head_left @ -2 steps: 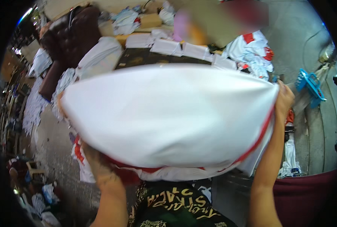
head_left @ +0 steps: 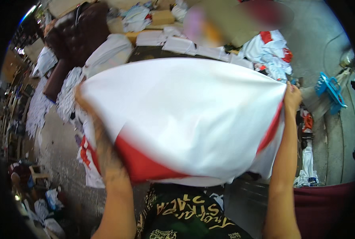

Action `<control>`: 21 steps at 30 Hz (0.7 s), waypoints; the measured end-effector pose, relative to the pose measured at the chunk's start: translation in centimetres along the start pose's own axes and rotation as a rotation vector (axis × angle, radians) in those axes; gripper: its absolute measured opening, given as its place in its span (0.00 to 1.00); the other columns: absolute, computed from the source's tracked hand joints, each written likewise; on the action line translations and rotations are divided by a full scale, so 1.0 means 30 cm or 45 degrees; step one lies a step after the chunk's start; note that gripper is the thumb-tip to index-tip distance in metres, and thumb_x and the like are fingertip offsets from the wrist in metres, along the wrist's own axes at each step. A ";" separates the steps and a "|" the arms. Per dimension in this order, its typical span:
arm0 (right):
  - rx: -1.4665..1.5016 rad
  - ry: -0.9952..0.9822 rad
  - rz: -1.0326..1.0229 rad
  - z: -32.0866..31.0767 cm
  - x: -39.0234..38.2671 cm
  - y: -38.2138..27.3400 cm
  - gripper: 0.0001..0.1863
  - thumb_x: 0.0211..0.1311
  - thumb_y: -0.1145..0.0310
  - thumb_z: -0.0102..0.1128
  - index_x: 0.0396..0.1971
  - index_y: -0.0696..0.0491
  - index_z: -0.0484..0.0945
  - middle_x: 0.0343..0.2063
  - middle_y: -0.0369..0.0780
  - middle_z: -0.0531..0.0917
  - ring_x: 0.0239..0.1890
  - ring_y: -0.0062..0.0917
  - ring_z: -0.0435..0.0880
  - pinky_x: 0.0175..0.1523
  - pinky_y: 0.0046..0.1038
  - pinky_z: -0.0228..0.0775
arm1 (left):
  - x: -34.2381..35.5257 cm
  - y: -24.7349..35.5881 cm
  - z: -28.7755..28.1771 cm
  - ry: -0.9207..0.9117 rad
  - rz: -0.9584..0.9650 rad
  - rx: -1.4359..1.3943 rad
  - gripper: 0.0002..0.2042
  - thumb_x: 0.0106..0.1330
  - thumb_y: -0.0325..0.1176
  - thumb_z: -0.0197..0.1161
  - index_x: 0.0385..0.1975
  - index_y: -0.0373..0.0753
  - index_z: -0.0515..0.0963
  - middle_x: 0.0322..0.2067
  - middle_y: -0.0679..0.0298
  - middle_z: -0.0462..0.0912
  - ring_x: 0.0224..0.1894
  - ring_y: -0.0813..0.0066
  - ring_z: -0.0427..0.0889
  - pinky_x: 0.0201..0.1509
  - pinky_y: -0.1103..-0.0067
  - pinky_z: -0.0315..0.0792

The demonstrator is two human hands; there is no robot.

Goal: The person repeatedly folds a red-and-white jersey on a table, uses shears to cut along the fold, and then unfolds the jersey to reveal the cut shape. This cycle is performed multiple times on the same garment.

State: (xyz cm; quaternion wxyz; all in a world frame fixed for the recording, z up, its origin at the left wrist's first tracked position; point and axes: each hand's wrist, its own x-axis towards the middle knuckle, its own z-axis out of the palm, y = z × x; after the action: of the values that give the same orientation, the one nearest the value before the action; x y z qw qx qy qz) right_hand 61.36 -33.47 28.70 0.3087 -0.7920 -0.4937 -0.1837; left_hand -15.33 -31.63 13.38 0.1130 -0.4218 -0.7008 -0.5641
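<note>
A large white cloth with red parts (head_left: 193, 107) is stretched in the air between my two hands, above a dark table. Its top edge bows upward, and a red panel shows at its lower left. My left hand (head_left: 80, 96) grips the upper left corner; motion blurs it and the cloth covers part of the fingers. At the opposite corner my right hand (head_left: 292, 96) is closed on the fabric, with the red edge hanging down beside the forearm. The cloth hides most of the table.
Folded white cloths (head_left: 180, 45) line the far edge of the dark table (head_left: 148, 53). White and red garments (head_left: 265, 49) lie heaped at the far right. A brown armchair (head_left: 81, 34) stands far left, a blue plastic basket (head_left: 331, 91) at right. Maroon fabric (head_left: 325, 205) is near right.
The cloth's left corner and my left hand have shifted right and slightly up. My right hand has moved slightly left. More of the red panel shows at the lower left.
</note>
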 end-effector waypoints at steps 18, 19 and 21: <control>-0.115 -1.355 -0.324 0.253 -1.222 -0.355 0.50 0.64 0.31 0.61 0.81 0.39 0.60 0.82 0.50 0.53 0.83 0.61 0.43 0.80 0.68 0.29 | -0.302 -0.357 0.229 -1.083 0.298 0.874 0.43 0.69 0.63 0.64 0.79 0.43 0.64 0.81 0.49 0.55 0.83 0.41 0.48 0.81 0.40 0.45; -0.164 -1.442 -0.279 0.291 -1.241 -0.372 0.51 0.63 0.29 0.61 0.82 0.38 0.60 0.82 0.50 0.53 0.82 0.61 0.43 0.80 0.68 0.29 | -0.280 -0.367 0.308 -1.196 0.297 1.029 0.44 0.68 0.63 0.65 0.78 0.42 0.65 0.81 0.48 0.54 0.83 0.41 0.48 0.81 0.39 0.46; -0.222 -1.279 -0.212 0.414 -1.215 -0.362 0.51 0.63 0.27 0.59 0.82 0.36 0.58 0.82 0.50 0.53 0.82 0.62 0.44 0.80 0.69 0.29 | -0.207 -0.390 0.493 -1.042 0.334 0.974 0.46 0.65 0.65 0.67 0.77 0.39 0.66 0.82 0.49 0.52 0.84 0.42 0.47 0.81 0.40 0.45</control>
State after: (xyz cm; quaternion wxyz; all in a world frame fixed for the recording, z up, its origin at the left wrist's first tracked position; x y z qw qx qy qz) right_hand 35.26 -46.02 1.10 -0.0491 -0.7633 -0.6253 0.1549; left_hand -15.21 -21.49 -3.70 0.0461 -0.6183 -0.7834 -0.0425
